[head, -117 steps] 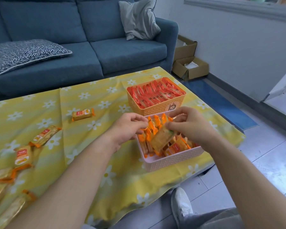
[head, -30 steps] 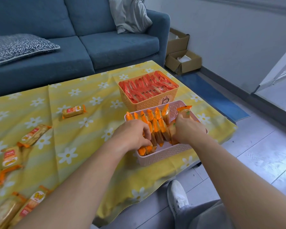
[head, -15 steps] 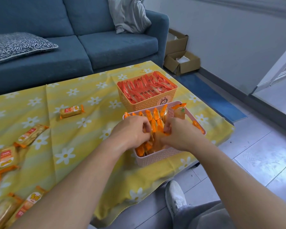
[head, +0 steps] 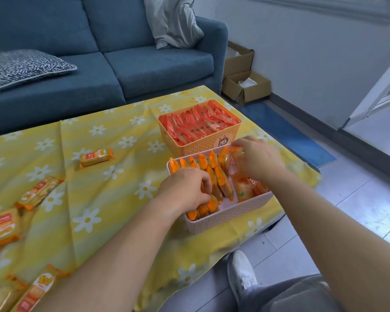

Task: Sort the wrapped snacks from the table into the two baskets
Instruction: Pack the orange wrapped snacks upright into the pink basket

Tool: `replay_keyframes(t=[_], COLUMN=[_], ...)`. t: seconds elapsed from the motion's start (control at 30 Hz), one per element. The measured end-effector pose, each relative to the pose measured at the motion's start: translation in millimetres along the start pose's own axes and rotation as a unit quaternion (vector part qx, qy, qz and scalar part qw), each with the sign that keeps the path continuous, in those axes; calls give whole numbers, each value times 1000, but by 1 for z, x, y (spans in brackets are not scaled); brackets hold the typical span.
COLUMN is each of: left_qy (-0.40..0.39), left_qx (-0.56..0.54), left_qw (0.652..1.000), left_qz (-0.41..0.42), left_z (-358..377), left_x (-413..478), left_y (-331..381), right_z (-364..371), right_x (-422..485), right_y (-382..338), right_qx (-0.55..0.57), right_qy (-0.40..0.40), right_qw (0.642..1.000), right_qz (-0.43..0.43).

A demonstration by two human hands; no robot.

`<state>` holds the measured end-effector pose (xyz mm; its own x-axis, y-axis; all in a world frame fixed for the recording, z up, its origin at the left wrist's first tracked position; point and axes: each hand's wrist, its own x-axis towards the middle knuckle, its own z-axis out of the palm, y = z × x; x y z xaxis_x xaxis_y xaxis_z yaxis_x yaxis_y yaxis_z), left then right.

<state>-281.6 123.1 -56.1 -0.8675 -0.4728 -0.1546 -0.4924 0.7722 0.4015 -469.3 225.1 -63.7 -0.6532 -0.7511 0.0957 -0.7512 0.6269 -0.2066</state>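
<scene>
While the left hand (head: 185, 190) presses curled fingers on the snack row in the pink basket (head: 230, 212), the right hand (head: 259, 161) pinches one orange snack (head: 235, 152) — held above the basket's far end.

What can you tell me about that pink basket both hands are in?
The pink basket is a rectangular tub of what looks like plastic with a woven-pattern wall, sitting near the table's edge on the yellow daisy cloth, close in front of the orange basket. Orange-wrapped snacks stand on edge in rows inside, with bare floor showing between them. The left hand presses on the near row; the right hand reaches over the far side.
</scene>
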Motion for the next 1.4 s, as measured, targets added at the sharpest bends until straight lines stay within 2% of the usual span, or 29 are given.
replay_keyframes(t=[0.07,0.17,0.4,0.57,0.67,0.73,0.83,0.93,1.03,1.13,1.2,1.23,1.3,1.33,1.4], left_qy=[-2,0,1,-2,-6,-4,9,27,23,7,-1,0,12,19,29], left_qx=[0,0,0,1,-1,-3,-2,-22,-78,-89,-50,-27,-2,4,12], left_qw=[1000,1000,1000,1000,1000,1000,1000,999,995,994,997,998,999,999,998], left_qz=[-1,1,1,-4,-13,-14,-7,20,57,65,58,54,51,51,51], left_z=[0,1,1,0,0,0,1,0,1,2,4,4,5,6,6], left_x=[2,4,6,5,5,4,2,0,-2,-3,-2,-1,1,1,1], left_y=[-1,-2,-4,-2,-1,0,3,6,8,8,6,6,6,7,9], right_z=[9,15,26,-7,-37,-51,-44,-20,-14,-24,-30,-30,-23,-18,-4], right_x=[13,21,10,-6,-23,-38,-57,-64,-62,-58,-53,-47,-34,-30,-25], right_y=[-2,-6,-5,-10,-22,-32,-46,-52,-50,-37,-25,-19,-9,-8,-11], right_qx=[-94,-178,-168,-156,-103,-73,-46,29,148,270,291,261,128,68,-13], right_qy=[-12,6,64,18,12,-23,-66,-108,-178,-234,-221,-181,-100,-88,-132], right_qw=[994,982,984,987,994,996,996,990,968,927,921,938,981,990,991], right_qz=[-47,-58,-13,23,34,40,50,82,95,112,135,140,110,84,35])
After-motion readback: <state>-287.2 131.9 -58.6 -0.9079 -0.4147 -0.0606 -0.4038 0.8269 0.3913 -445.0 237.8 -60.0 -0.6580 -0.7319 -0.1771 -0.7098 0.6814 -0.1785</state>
